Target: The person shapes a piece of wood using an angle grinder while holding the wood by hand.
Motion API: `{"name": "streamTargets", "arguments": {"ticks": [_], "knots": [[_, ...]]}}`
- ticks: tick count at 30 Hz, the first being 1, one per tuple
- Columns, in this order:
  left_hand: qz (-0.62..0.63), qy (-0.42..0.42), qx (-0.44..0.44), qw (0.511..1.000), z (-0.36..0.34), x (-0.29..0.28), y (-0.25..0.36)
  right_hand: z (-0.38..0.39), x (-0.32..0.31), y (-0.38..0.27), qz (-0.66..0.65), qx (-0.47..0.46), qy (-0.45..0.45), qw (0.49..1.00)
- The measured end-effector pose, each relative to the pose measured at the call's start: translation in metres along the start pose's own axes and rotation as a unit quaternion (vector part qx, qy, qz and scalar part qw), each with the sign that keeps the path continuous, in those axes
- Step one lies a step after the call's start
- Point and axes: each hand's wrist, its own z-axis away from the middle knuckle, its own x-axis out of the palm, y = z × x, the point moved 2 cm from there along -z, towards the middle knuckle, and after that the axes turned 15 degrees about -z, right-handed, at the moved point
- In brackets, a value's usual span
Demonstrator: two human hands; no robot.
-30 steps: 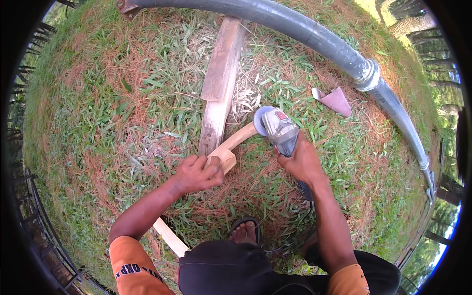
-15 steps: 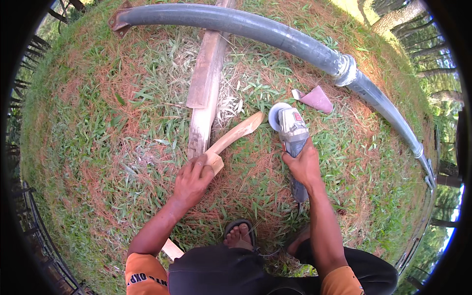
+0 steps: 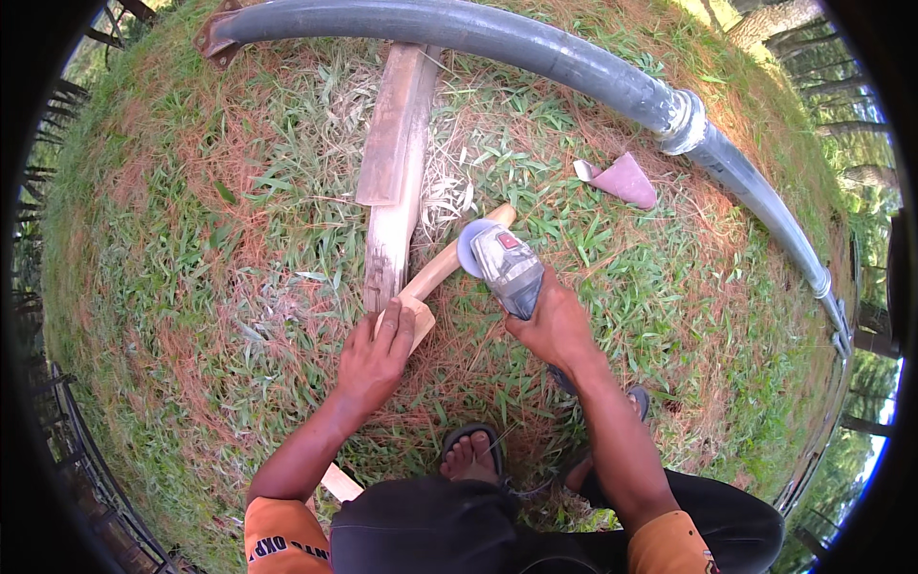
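Observation:
My left hand [image 3: 375,354] is closed on the squared end of a pale, curved wooden piece [image 3: 432,272], which lies at the lower end of a weathered timber [image 3: 387,244]. A shorter plank [image 3: 385,143] rests on that timber. My right hand [image 3: 555,323] grips an angle grinder [image 3: 507,268] with a pale disc [image 3: 469,239]. The disc is at the curved arm of the wooden piece, a short way below its tip; whether it touches the wood I cannot tell. A curled piece of pink sandpaper [image 3: 622,180] lies on the grass to the upper right.
A long dark pipe [image 3: 535,50] with a joint [image 3: 686,122] arcs across the top and right, over the timber's upper end. A pale strip of wood [image 3: 339,483] lies by my left leg. My sandaled feet [image 3: 469,457] stand on grass [image 3: 229,287] and dry needles. Trees ring the edges.
Half a second ago the grinder was right of the wood's tip, upright in the view; it has swung left and lower onto the curved arm. My left hand stays on the wood.

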Motion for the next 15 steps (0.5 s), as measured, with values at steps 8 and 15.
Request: {"name": "streamTargets", "arguments": {"ticks": [8, 15], "knots": [[-0.038, 0.048, 0.040, 0.997, -0.004, 0.000, -0.001, -0.014, -0.010, -0.005, -0.022, -0.026, -0.004, 0.999], [-0.035, 0.049, 0.051, 0.997, -0.006, 0.005, 0.007, -0.025, -0.025, 0.006, -0.004, -0.016, 0.037, 0.999]]}}
